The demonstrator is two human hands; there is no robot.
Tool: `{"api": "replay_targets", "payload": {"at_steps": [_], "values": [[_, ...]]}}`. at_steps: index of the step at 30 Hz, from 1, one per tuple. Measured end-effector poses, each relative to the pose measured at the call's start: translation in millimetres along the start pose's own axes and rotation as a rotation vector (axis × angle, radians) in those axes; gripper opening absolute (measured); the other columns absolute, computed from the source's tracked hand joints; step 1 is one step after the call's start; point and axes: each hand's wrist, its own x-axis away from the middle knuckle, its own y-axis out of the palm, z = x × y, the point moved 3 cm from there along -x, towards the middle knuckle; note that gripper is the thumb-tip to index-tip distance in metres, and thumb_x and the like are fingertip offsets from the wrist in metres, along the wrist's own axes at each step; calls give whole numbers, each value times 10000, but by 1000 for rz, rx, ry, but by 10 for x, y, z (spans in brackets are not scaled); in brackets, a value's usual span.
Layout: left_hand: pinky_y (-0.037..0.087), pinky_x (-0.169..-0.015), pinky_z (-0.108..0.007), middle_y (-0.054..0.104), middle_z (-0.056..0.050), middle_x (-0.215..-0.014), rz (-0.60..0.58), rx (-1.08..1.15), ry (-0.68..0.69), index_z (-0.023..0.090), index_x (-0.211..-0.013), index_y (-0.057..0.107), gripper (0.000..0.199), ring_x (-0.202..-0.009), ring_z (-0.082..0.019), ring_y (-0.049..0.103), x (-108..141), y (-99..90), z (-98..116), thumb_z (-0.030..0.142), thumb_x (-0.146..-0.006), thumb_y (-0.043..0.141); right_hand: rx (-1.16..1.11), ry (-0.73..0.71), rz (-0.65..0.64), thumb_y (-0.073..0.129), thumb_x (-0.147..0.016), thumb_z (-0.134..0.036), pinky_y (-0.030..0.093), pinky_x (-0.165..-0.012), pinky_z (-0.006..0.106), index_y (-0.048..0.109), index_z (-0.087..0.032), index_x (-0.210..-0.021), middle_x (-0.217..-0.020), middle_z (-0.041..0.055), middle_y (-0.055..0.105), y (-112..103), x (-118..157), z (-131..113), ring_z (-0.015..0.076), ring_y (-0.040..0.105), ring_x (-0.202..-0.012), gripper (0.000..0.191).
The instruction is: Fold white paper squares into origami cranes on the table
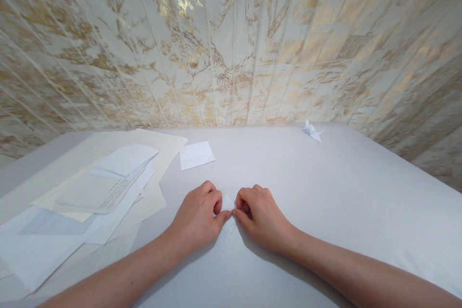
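A small piece of folded white paper (228, 203) lies on the table between my two hands, mostly covered by the fingers. My left hand (202, 211) is closed on its left side, thumb stretched toward the middle and the other fingers curled. From the other side my right hand (262, 216) grips it, with bent fingers and the thumb tip almost meeting the left one. The paper's exact folds are hidden.
Loose sheets and papers (72, 245) lie piled on the left of the white table (342, 202). A white paper rectangle (197, 155) lies beyond my left hand. A folded paper figure (312, 131) sits at the back right, before the gold-patterned wall (231, 48).
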Motion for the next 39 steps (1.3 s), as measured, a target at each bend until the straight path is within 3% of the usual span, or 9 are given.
{"api": "replay_targets", "payload": {"at_steps": [7,12,17,24,28,32,39], "values": [[382,-661,-291,480,5,-767,-24,22,-27,191,-656,462,135,-694,-150,482,-1,-24,-19,229,-700,584,-72,35,-43,510,-700,-35,294,-665,264,545,-181,-722,-619,-20,543,-32,-36,21,145,470,-686,152],[404,-808,-344,493,-42,-937,40,97,-14,191,-853,469,205,-880,-197,497,27,-24,-50,176,-678,574,-121,52,-47,501,-669,-21,322,-697,274,580,-179,-819,-679,-17,569,-48,-42,36,145,493,-705,232],[388,-884,-385,494,-75,-1047,27,139,39,189,-772,478,182,-984,-234,480,53,-14,-39,166,-639,600,-86,4,-39,645,-683,-178,321,-771,325,606,-174,-875,-864,36,603,-24,-10,22,192,502,-843,196],[398,-854,-377,550,-52,-984,51,271,49,194,-729,474,180,-961,-224,497,68,-32,3,109,-612,579,-127,-12,-3,639,-695,-134,316,-747,311,577,-172,-705,-789,13,585,-37,-17,25,178,487,-823,73],[434,-690,-306,573,-5,-839,62,618,-76,205,-915,438,299,-750,-162,539,54,-5,-24,146,-645,551,-401,41,53,580,-711,-94,349,-701,272,521,-166,-671,-731,-8,566,-52,-39,50,134,490,-728,101],[404,-582,-242,586,44,-695,44,1028,-223,215,-998,365,431,-610,-119,532,9,2,-3,208,-637,600,-733,143,84,552,-729,-183,333,-558,230,477,-171,-659,-594,-45,470,4,-67,120,97,424,-571,103],[363,-541,-200,563,74,-576,106,1278,-347,199,-965,408,453,-534,-79,485,-87,7,93,151,-580,644,-1245,208,152,701,-606,-271,325,-520,202,452,-188,-733,-582,-69,527,6,-109,156,74,458,-525,291]]}}
